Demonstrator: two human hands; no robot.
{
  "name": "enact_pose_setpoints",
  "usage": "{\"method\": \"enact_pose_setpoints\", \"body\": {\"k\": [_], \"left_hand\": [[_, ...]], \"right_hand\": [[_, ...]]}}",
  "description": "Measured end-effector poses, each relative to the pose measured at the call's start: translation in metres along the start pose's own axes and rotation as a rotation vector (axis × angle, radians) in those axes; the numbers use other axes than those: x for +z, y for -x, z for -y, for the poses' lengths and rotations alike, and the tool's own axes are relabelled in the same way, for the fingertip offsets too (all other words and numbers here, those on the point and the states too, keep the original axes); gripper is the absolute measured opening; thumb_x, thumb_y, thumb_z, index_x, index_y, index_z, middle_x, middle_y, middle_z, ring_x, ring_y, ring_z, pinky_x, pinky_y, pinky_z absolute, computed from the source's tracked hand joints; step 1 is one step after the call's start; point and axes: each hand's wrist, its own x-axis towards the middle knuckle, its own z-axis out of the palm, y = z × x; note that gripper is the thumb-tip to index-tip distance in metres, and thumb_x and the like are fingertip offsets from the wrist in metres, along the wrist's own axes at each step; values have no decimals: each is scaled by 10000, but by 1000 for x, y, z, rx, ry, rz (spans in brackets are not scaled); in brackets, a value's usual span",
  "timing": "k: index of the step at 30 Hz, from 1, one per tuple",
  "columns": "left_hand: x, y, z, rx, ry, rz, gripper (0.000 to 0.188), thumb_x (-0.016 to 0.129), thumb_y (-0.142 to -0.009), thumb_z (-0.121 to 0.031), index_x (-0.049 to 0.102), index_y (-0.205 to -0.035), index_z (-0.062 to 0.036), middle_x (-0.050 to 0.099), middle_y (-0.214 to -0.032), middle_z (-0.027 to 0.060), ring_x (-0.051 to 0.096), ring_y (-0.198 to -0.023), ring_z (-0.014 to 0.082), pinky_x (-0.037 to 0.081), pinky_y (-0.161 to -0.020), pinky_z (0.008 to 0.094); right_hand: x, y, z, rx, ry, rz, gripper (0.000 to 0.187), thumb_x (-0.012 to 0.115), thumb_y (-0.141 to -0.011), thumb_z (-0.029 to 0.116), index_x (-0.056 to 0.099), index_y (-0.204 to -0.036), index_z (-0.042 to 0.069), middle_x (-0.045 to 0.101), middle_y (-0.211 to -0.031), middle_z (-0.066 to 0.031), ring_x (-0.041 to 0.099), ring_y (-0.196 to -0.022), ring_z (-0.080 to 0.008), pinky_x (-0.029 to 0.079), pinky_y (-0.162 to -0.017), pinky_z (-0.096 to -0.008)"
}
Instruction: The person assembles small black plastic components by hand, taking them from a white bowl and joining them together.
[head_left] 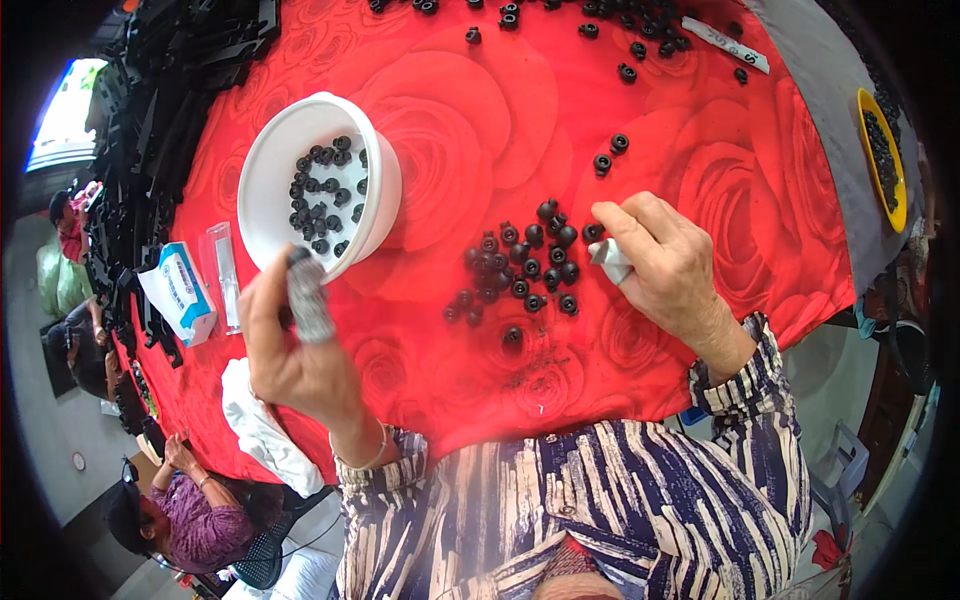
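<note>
Red tablecloth (470, 110), right grip (668, 262) (palm-down)

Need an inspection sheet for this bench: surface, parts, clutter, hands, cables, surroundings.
Surface: red rose-print tablecloth, dark specks nearest the wearer.
Job's things: small round black parts loose on it; more inside the round white plastic tub.
Clutter: blue-and-white cardboard box, crumpled white cloth, heaped long black pieces.
Hands: left hand near tub rim, grey-wrapped digit; right hand beside loose parts, white-wrapped digit; grips unclear.
Cables: thin dark cord, lower left.
Surroundings: purple-topped co-worker seated left.
</note>
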Motion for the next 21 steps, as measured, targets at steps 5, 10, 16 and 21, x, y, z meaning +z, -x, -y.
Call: {"method": "enact_pose_setpoints", "body": {"k": [5,10,16,21], "left_hand": [[2,-15,27,234,-350,7,433,651,-732,75,623,-1155,-12,622,-931,62,549,-786,133,451,-665,251],[18,10,0,272,-136,-18,357,748,-708,13,658,-1053,-22,613,-964,93,565,-740,155,471,-571,248],[33,54,-28,-531,739,699,264,650,-840,-11,588,-1095,20,632,-955,82,624,-861,128,502,-688,225],[44,69,-33,-1031,1081,763,265,642,-854,-23,564,-1100,38,640,-998,88,626,-877,123,522,-702,221]], "right_hand": [[5,-3,-2,-17,28,51,224,667,-657,68,578,-862,71,464,-713,-41,538,-646,-203,454,-542,-342],[8,5,-7,3,2,37,190,666,-660,74,573,-826,71,462,-696,-47,534,-624,-210,444,-529,-342],[8,1,4,-47,-109,-18,194,679,-653,69,564,-809,62,453,-666,-53,525,-582,-224,427,-508,-348],[-2,5,23,-198,-295,-94,240,698,-666,52,579,-868,3,494,-685,-76,506,-538,-218,399,-462,-342]]}}
